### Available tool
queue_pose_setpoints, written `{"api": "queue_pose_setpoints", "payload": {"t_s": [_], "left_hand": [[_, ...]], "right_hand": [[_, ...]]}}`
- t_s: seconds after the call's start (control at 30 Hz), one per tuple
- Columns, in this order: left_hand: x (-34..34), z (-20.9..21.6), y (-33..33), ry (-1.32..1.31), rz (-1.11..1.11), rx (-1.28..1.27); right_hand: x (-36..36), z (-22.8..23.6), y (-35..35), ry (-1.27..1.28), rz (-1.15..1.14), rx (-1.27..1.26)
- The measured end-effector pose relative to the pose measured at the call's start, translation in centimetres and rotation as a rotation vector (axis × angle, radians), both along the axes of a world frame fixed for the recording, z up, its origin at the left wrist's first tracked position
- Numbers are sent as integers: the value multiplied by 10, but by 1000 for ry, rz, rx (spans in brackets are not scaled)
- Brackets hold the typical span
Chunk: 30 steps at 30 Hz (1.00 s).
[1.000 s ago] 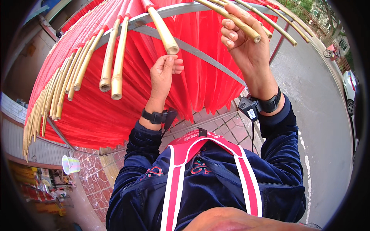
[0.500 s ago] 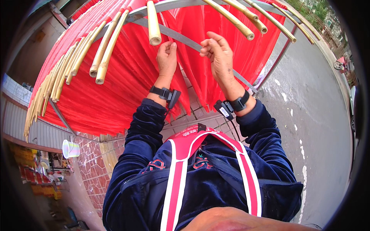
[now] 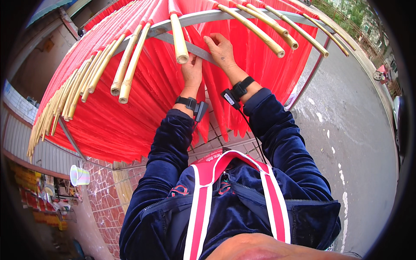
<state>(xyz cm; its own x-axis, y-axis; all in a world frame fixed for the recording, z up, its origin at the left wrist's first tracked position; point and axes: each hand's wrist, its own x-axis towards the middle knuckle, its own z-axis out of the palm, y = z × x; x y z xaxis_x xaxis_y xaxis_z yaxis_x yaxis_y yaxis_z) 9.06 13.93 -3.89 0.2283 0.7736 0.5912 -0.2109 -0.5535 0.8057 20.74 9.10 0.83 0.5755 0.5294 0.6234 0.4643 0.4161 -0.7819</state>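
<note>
both my hands up at the rack's grey crossbar (image 3: 190, 45), among hanging red strands

most bamboo poles (image 3: 125, 71) already sit loaded along the rack's left end. left hand (image 3: 192, 71) fingers curled shut on red strands (image 3: 143, 99) under the bar; right hand (image 3: 221, 50) fingers spread flat against it. the only container, a pale cup (image 3: 79, 175) below the left end: contents unclear.

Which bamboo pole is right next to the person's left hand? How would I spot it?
Start at the grey metal rack rail carrying the red hanging strands. Just above the left hand one thick bamboo pole crosses the rail. It stands alone, end pointing at the hand, while poles to its left lie bunched.
</note>
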Motion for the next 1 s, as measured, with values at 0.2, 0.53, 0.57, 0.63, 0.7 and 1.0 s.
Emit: {"api": "queue_pose_setpoints", "payload": {"t_s": [0.2, 0.53, 0.57, 0.63, 0.7, 1.0], "left_hand": [[-7, -13, 23, -50, 121, -17], [-20, -11, 19, 74, 63, 31], [-17, -12, 16, 116, 64, 56], [-13, -11, 15, 164, 68, 70], [-11, -10, 14, 147, 130, 99], [-11, -1, 7, 162, 157, 198]], "right_hand": [[3, -13, 11, 204, 8, 177], [2, -16, 11, 335, 43, 333], [0, -14, 10, 277, 25, 309], [1, -8, 9, 160, -12, 258], [10, 0, 6, 36, -47, -56], [11, 5, -11, 202, 169, -364]]}}
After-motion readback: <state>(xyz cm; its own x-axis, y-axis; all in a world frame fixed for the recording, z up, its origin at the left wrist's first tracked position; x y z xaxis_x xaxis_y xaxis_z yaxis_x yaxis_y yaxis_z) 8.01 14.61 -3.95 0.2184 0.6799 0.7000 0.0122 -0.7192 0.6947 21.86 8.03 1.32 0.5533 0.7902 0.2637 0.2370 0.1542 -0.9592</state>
